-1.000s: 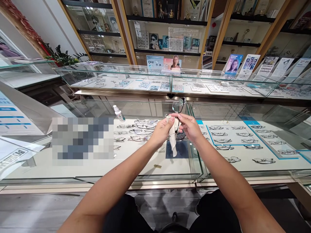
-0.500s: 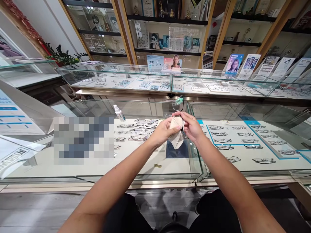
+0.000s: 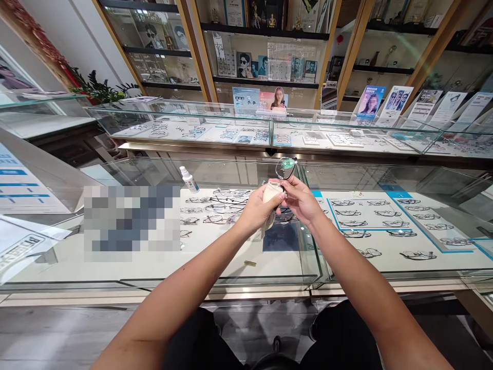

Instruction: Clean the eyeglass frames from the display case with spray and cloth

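Note:
Above the glass counter I hold a pair of eyeglasses with a thin dark frame; one lens sticks up past my fingers and shows a green glint. My left hand is closed on a cream cleaning cloth, which is folded around the lower lens and covers it. The cloth's loose end hangs below the fingers. My right hand pinches the eyeglasses' frame near the middle, its fingers close against the cloth. Part of the frame is hidden by the hands.
A white spray bottle stands on the glass counter, left of my hands. Several rows of eyeglasses lie in the case below, beside a dark blue square. Another glass display case runs behind, with leaflets on top.
The eyeglasses have tilted, and the upper lens has shifted slightly right and down. My left hand has turned and moved a little, and the cloth is bunched tighter with less hanging down.

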The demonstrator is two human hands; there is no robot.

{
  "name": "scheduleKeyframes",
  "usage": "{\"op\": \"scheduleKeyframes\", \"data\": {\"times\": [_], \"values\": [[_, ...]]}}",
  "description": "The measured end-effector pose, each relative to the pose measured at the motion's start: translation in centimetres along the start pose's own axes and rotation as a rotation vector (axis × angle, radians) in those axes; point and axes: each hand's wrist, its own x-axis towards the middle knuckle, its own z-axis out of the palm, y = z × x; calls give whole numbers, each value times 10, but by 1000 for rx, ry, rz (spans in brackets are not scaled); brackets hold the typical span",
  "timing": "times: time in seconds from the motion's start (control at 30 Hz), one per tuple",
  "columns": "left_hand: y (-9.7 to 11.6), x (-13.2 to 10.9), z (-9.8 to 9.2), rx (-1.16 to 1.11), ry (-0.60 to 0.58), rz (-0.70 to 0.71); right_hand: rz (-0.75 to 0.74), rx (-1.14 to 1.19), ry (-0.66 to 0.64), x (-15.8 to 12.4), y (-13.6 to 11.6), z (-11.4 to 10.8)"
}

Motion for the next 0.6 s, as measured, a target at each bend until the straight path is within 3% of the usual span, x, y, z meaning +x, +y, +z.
{"op": "scheduleKeyframes", "data": {"times": [0.33, 0.6], "values": [[-3, -1, -1, 31, 88, 3, -22, -46, -64, -3, -2, 5], [-10, 7, -12, -69, -40, -45, -21, -25, 42, 0, -1, 2]]}}
